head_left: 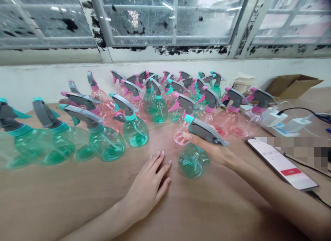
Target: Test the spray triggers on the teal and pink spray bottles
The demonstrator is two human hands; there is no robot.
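Note:
My right hand (pixel 210 149) is wrapped round the neck of a green spray bottle (pixel 193 165) with a grey and teal trigger head. Whether that bottle touches the table I cannot tell. Flat on the wooden table (pixel 103 203), my left hand (pixel 151 184) has its fingers stretched out and holds nothing. Beyond its fingertips stands another green spray bottle (pixel 136 132) with a teal collar. A pink spray bottle (pixel 178 130) is just behind the held one, partly hidden by it.
Several green spray bottles (pixel 107 147) line the left side, with pink ones (pixel 103 99) behind. More crowd the back by the wall. To the right lie a lit phone (pixel 283 163), a power strip with chargers (pixel 281 123) and cables. A paper cup (pixel 241 84) and cardboard box (pixel 292 85) stand behind.

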